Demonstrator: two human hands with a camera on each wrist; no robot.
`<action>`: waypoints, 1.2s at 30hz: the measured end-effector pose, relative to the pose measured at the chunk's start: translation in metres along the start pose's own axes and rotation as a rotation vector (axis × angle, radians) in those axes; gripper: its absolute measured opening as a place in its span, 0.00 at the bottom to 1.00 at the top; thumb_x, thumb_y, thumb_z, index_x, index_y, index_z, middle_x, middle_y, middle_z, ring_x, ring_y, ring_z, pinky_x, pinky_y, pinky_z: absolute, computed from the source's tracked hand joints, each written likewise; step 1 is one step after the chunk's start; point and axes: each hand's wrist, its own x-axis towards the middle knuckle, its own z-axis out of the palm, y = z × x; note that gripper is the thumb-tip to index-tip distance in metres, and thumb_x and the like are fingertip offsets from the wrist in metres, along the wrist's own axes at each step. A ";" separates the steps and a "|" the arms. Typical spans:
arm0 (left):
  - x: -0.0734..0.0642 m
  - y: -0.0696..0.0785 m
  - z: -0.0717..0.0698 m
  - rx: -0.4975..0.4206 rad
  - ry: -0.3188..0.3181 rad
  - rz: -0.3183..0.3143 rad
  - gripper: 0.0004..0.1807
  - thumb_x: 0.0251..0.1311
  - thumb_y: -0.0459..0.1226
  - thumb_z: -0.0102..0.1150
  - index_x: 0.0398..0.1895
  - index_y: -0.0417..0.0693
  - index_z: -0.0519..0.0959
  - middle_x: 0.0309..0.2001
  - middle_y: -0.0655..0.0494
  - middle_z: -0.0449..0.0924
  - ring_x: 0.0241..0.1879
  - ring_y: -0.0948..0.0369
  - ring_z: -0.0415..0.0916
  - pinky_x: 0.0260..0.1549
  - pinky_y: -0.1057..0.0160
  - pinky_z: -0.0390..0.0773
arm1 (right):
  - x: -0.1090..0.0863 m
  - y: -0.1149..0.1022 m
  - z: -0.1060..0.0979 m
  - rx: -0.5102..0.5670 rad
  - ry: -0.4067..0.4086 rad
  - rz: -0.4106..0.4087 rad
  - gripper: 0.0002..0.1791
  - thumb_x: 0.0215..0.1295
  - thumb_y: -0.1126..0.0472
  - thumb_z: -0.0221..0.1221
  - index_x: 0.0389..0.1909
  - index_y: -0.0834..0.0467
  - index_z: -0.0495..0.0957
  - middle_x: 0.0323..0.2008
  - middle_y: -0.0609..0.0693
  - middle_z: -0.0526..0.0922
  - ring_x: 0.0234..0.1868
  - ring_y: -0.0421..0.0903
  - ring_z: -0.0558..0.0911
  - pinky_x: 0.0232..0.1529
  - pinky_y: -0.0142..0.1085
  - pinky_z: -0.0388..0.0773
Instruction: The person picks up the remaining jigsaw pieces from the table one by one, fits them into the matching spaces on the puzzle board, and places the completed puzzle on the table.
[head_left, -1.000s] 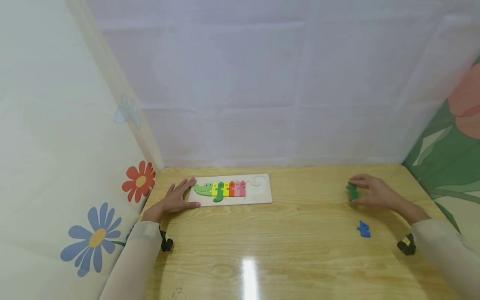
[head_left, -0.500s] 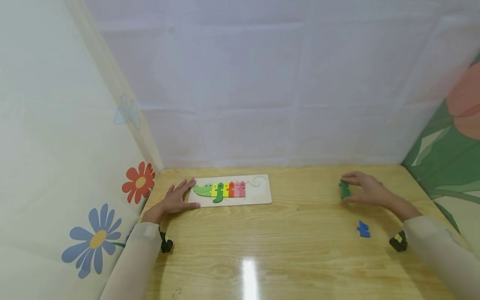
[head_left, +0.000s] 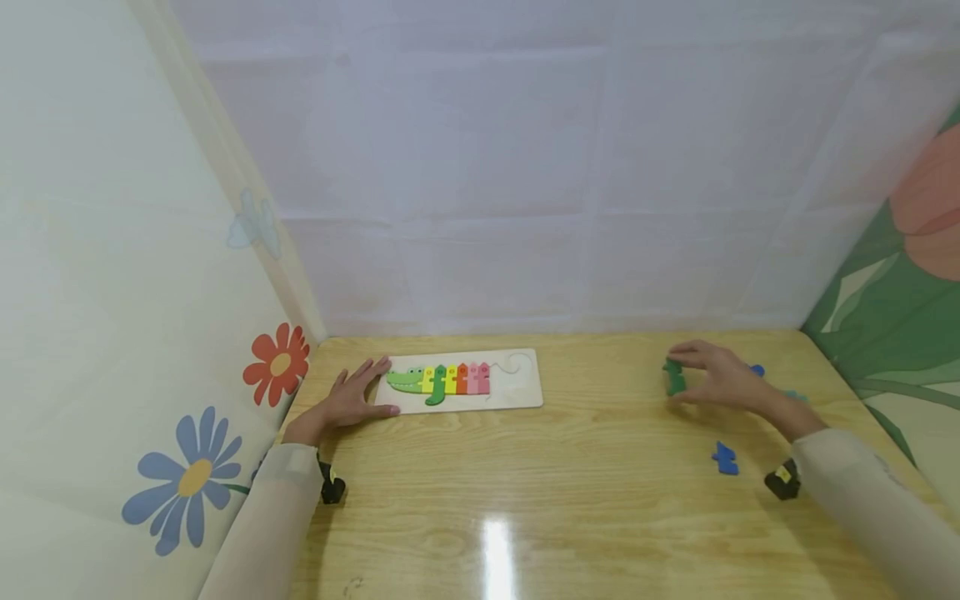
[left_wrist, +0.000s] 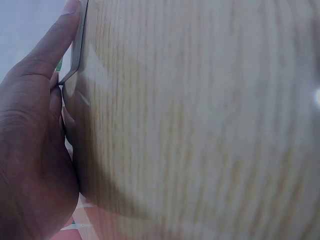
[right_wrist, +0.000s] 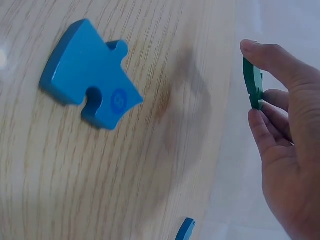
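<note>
Wide gap, board edge to green piece.

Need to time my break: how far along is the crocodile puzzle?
Looks done: light-green crocodile head and yellow, green, red and pink body pieces sit joined on the pale rectangular board.

In hand: the right hand pinches a dark-green jigsaw piece.

Remaining: the board's bare end shows a curled tail outline; a blue jigsaw piece and other loose pieces lie on the wood-grain table.
</note>
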 end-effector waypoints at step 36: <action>0.004 0.003 -0.001 0.025 -0.010 -0.024 0.63 0.58 0.63 0.72 0.85 0.40 0.51 0.85 0.37 0.46 0.84 0.36 0.38 0.76 0.29 0.30 | 0.041 -0.033 0.018 0.050 0.038 -0.174 0.41 0.52 0.60 0.82 0.65 0.73 0.78 0.62 0.68 0.80 0.60 0.68 0.80 0.59 0.65 0.79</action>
